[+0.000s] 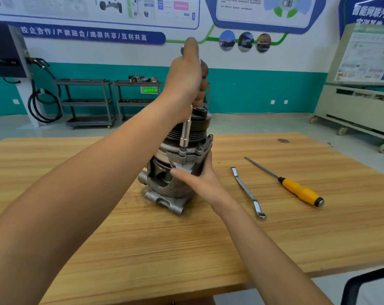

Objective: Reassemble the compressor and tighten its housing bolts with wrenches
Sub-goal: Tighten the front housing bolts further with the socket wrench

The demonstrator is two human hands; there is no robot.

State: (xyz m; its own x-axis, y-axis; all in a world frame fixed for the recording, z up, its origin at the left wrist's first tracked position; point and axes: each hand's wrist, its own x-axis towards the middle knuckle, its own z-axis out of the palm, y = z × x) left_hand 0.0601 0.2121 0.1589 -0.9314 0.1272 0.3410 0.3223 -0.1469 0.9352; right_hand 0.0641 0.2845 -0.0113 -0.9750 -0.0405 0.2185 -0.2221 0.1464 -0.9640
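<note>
1. Above the compressor [164, 188], the left hand [186, 78] is raised high, its fingers wrapped tight round the handle of a socket wrench [185, 133] that stands nearly upright.
2. At the wrench's lower end the socket sits down over a housing bolt [182, 150] on the flange, so the step in hand looks like tightening the housing bolts, with the body already assembled.
3. Mid-desk [120, 238], the compressor stands on end, pulley uppermost, mounting lugs on the wood.
4. Just right of it, the right hand [205, 181] clasps the housing, thumb across the front and fingers round the far side, bracing it.
5. Further right, a ring spanner [247, 190] and a yellow-handled screwdriver [296, 188] lie untouched, well apart from the hands.
6. Next move, as I judge it: turn the wrench while the right hand resists the twist, keeping the socket square on the bolt, then shift to the neighbouring bolts [201, 148] round the flange.
</note>
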